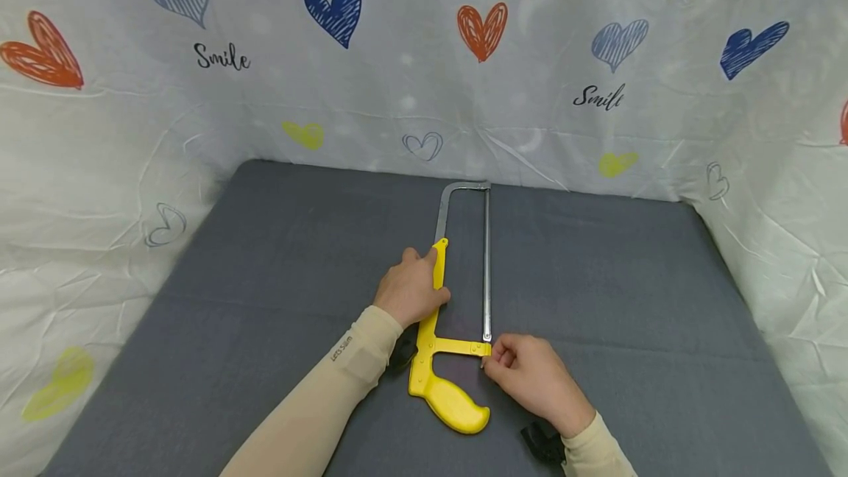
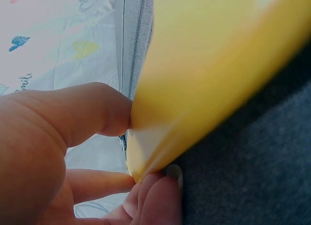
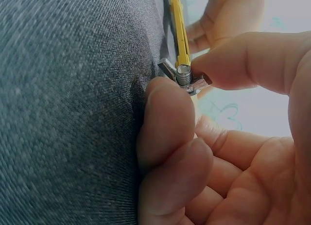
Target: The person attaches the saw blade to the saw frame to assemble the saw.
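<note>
A hacksaw (image 1: 457, 405) with a yellow handle and a grey metal front bow (image 1: 442, 216) lies on the grey cloth, its bow pointing away from me. My left hand (image 1: 411, 289) grips the yellow part of the frame, thumb on one side and fingers on the other. The straight blade (image 1: 486, 263) runs along the right side. At its near end, a silver wing nut (image 3: 183, 78) sits on a threaded bolt by the yellow crosspiece (image 1: 460, 347). Thumb and curled forefinger of my right hand (image 1: 533, 377) pinch this wing nut; its other fingers are curled below.
A grey cloth (image 1: 265, 241) covers the table. Behind and beside it hangs a white curtain (image 1: 397, 79) printed with hearts and "Smile". Dark wrist devices (image 1: 545, 442) sit under both cuffs, close to the cloth.
</note>
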A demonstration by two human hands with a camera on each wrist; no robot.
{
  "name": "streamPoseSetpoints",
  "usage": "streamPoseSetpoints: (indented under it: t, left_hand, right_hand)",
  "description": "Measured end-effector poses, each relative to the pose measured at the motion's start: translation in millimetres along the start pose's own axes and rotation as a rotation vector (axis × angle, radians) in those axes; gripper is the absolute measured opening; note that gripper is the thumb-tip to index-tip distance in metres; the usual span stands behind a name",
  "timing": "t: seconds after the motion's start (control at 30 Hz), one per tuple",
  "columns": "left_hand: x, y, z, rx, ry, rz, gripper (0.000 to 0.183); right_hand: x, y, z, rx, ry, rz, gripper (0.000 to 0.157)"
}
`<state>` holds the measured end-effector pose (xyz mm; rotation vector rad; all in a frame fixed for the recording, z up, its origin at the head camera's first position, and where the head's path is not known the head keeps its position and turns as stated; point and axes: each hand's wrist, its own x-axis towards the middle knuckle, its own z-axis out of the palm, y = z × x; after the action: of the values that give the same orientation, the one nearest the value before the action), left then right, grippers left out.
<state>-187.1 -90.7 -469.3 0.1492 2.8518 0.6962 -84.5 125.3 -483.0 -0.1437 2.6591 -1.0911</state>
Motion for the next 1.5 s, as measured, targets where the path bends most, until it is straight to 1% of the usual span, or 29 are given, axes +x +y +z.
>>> streamPoseSetpoints:
  t: [0.23, 0.63, 0.9, 1.2, 1.5]
  left_hand:
    - [0.6, 0.1, 0.5, -0.004, 0.001, 0.001, 0.082]
    - [0.4, 0.4, 0.7, -0.004, -0.005, -0.003, 0.083]
    - [-1.0, -1.0, 0.9, -0.009, -0.004, -0.001, 0.083]
    - [-0.1, -0.3, 0.1, -0.008, -0.007, -0.004, 0.083]
    - [0.0, 0.7, -0.9, -0.012, -0.012, -0.01, 0.084]
  right_hand:
    - [1.1, 0.4, 0.0, -0.007, 0.006, 0.002, 0.015]
    - [0.8, 3.5, -0.9, -0.033, -0.011, -0.036, 0.019]
    - [-0.3, 3.5, -2.6, -0.024, -0.042, -0.041, 0.02]
    - [-1.1, 4.9, -4.6, -0.02, -0.048, -0.082, 0.018]
    - [-1.1, 4.8, -4.3, 0.004, -0.058, -0.077, 0.017]
